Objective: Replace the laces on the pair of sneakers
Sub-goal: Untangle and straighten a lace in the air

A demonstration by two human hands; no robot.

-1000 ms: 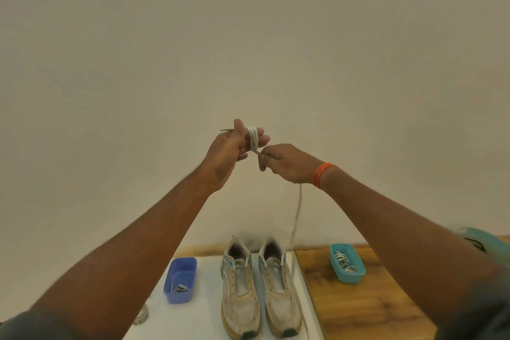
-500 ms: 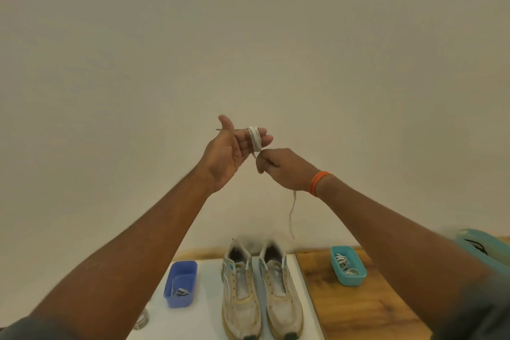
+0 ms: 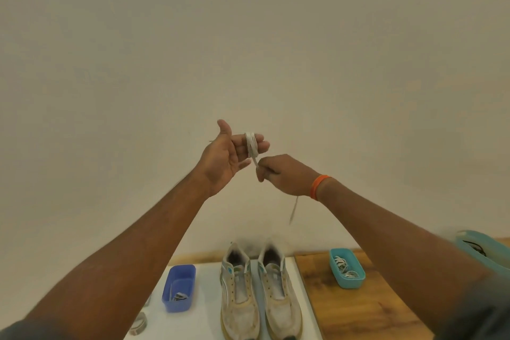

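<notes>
Lace [image 3: 251, 144]: coiled round the left hand [image 3: 226, 157] fingers [image 3: 260, 143], held high over the worktop [image 3: 204, 315]. Thumb has lifted off; fingers now straighter. Right hand [image 3: 284, 176] pinches the run-off; the tail [image 3: 294, 210] hangs shorter than a second ago. Winding nearly done. Sneakers [image 3: 259, 290] below sit unlaced; blue tub [image 3: 179, 287] left, teal tub [image 3: 346, 270] right.
</notes>
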